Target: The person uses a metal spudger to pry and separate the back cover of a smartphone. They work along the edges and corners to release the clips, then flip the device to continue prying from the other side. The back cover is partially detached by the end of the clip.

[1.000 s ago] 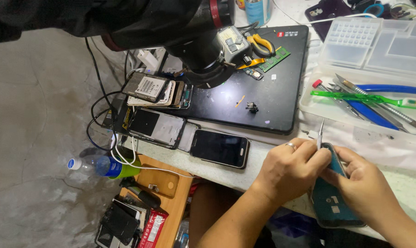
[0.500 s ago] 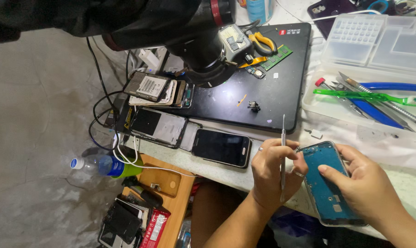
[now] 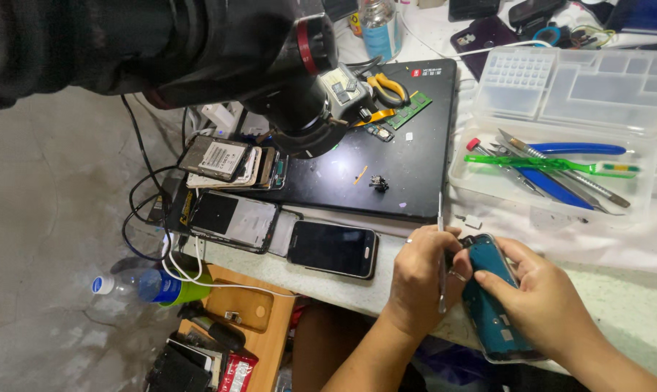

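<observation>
Teal phone frame [image 3: 492,301] held over counter [image 3: 619,305] edge, gripped in right hand [image 3: 543,305], fingers wrapped round its right side. Left hand [image 3: 419,279] clenched round thin metal pry tool [image 3: 441,254], shaft upright just left of frame's top corner. Frame looks already stripped, inner face bare; prying at upper edge seems under way, not finished. Intact black phone [image 3: 332,249] lies left of frame, untouched.

- Even, fairly bright light is cast from above; only soft shadows are seen.
- Mild glare is seen on the black slab [image 3: 386,156] above the left hand [image 3: 419,279].
- The dark shape at top left is blurred, and edges are slightly bent.
</observation>
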